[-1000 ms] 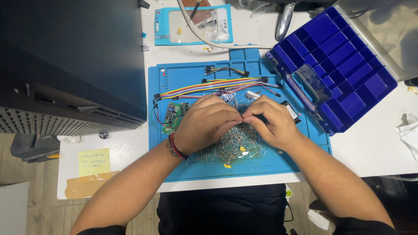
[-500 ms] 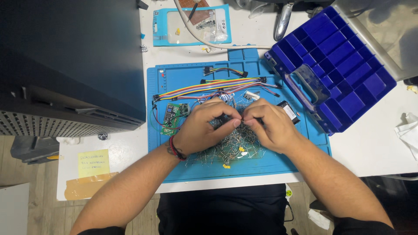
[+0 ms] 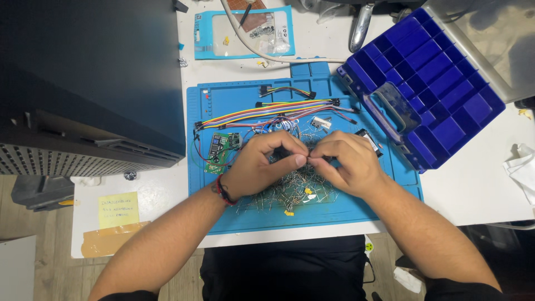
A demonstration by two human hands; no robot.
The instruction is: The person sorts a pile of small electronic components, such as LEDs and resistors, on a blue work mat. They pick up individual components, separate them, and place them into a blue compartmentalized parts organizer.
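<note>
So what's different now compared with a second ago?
Very little. The left hand and right hand have drawn their fingertips closer together over the pile of small wire-legged parts, pinching something too small to identify. The blue mat, ribbon wires, green circuit board and blue compartment box stayed put.

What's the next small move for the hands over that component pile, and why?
Probably lift the pinched piece clear of the pile. The left hand and right hand meet fingertip to fingertip on a small part, too small to identify, right above the tangled heap of loose leaded components on the blue mat, where leads could snag.
</note>
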